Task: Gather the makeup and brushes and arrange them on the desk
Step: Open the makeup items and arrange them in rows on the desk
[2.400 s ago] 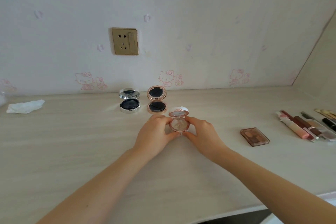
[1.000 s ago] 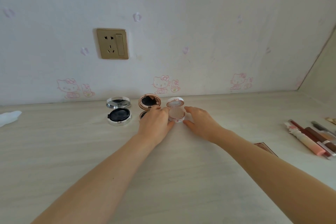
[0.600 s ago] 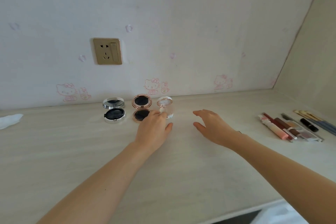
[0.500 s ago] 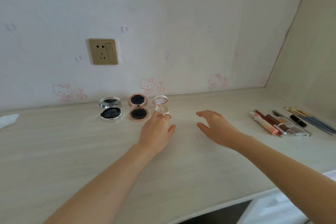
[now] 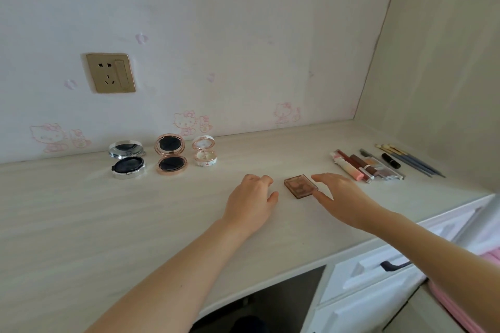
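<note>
Both hands have released the white compact [image 5: 204,154], which stands open beyond the left hand [image 5: 251,197]; that hand lies loosely curled, empty; the right hand [image 5: 338,194], fingers spread and empty, now reaches the brown palette [image 5: 301,186] between them. Palette judged next for placing.

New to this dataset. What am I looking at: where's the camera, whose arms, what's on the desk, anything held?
No machine: a person works bare-handed, and one wide-angle camera on their head looks down at the desk. By the wall stand three open compacts: silver, rose-gold, white. At the right lies a row of lip tubes and brushes. In the middle lies a brown palette. The left hand rests beside it, fingers loosely curled. The right hand is spread at the palette's right edge; contact is unclear. Nothing is held.
</note>
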The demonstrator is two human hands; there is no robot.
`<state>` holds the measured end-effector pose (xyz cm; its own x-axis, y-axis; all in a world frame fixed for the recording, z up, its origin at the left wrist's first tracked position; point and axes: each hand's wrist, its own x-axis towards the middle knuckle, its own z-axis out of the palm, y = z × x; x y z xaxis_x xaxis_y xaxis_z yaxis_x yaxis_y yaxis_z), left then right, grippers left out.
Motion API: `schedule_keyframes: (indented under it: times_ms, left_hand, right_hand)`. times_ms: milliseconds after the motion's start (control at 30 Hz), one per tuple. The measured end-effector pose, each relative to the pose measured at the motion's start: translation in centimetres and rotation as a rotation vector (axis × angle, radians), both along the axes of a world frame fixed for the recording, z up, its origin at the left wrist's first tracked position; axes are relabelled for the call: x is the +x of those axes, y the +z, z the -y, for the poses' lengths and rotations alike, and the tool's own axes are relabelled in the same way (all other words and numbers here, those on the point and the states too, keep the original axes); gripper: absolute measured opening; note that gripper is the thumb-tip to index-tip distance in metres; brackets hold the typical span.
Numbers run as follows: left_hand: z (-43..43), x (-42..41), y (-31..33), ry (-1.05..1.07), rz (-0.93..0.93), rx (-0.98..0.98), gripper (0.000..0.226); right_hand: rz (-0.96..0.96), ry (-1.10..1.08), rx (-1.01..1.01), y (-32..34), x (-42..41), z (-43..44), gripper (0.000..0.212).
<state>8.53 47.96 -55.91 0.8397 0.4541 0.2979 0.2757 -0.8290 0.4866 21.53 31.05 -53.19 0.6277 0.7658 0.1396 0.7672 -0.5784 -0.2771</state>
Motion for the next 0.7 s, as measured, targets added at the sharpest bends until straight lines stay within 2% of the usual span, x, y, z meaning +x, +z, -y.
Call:
schedule_keyframes:
  times_ms: [267,533,700]
  left_hand:
    - [1.1,3.5,-0.3,0.023,-0.02,-0.079,0.042]
    - [1.5,5.6,-1.0,0.045,-0.063,-0.092,0.049]
    - [1.5,5.6,-1.4,0.04,-0.003,-0.148,0.041]
  right_hand:
    - [-0.081,-0.086,-0.061,-0.4,1.5,-0.5,0.045]
    - [-0.12,-0.11,-0.016,-0.7,1.7,-2.6,0.031]
    - [-0.141,-0.135,-0.006,-1.0,1.5,-3.1,0.026]
